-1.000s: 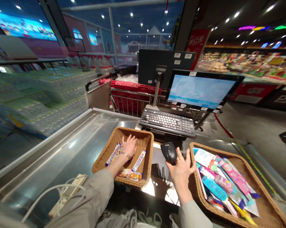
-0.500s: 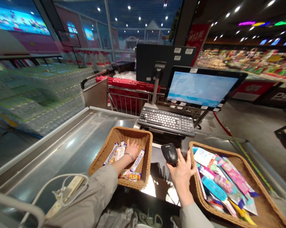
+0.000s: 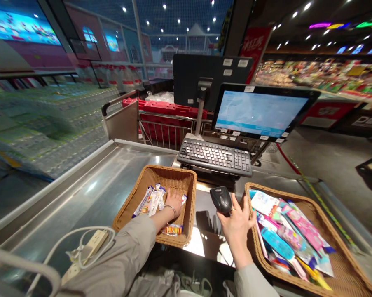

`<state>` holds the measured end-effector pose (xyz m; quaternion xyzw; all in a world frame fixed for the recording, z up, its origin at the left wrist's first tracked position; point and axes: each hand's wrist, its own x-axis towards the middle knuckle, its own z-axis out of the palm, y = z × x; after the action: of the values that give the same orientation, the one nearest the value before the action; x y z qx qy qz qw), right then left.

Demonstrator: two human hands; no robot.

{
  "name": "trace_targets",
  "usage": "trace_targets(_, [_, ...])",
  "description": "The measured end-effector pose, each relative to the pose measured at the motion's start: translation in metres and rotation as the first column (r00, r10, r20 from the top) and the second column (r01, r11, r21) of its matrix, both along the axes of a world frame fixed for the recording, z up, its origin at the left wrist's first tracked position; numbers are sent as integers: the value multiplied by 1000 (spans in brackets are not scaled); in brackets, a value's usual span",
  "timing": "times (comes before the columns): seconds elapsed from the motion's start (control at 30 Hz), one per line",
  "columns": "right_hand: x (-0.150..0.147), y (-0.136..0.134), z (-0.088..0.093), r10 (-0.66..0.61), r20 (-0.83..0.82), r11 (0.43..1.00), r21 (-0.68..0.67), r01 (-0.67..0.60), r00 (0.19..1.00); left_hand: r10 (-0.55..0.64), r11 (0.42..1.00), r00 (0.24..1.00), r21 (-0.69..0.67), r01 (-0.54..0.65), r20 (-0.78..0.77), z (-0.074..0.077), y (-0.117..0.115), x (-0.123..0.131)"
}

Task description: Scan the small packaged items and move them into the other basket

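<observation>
Brown wicker basket (image 3: 170,170): the open left hand (image 3: 174,205) has slid nearer, lying flat beside the wrapped snack bars (image 3: 151,201). The right hand (image 3: 237,231) cradles a black handheld scanner (image 3: 221,199).

1. The left hand (image 3: 174,204) covered part of the snack packets (image 3: 153,201) in the left wicker basket (image 3: 151,174), so it could not be told whether its fingers held one.
2. The right hand (image 3: 239,225) hid the lower part of the black handheld scanner (image 3: 221,199).
3. The bottom edge of the view cut off the near corner of the right wicker basket (image 3: 352,264).
4. The overlapping flat packages (image 3: 292,233) in that basket hid one another, and their small print could not be read.
5. The writing on the monitor screen (image 3: 260,113) was too small to read.
6. The stacked bottle packs (image 3: 46,123) at far left were blurred.
7. The shelf goods (image 3: 312,76) at far right blurred into bands of colour.
</observation>
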<state>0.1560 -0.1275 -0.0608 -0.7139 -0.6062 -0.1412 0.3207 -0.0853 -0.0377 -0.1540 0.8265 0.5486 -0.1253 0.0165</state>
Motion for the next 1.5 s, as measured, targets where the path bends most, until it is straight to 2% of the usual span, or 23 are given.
trace_targets(0.2, [1, 1, 1, 0, -17, 1000, -21, -1, 1000, 36, 999, 999, -20, -37, -16, -6, 5, -9])
trace_targets(0.5, [0, 3, 0, 9, -21, 1000, -13, -9, 1000, 115, 993, 992, -45, -112, 60, 3, 9, -14])
trace_targets(0.77, [0, 1, 1, 23, -24, 999, -32, -24, 999, 202, 979, 966, -59, -195, 159, 4, 18, -24])
trace_targets(1.03, [1, 0, -1, 11, -18, 998, -54, -12, 1000, 311, 950, 946, -38, -309, 87, 12, 11, -31])
trace_targets(1.33, [-1, -1, -1, 24, -30, 998, -54, -25, 999, 217, 975, 976, -55, -216, 14, 17, 4, -29])
trace_targets(1.5, [0, -3, -1, 9, -29, 998, -57, -10, 1000, 203, 977, 979, -69, -204, -21, 11, 6, -27])
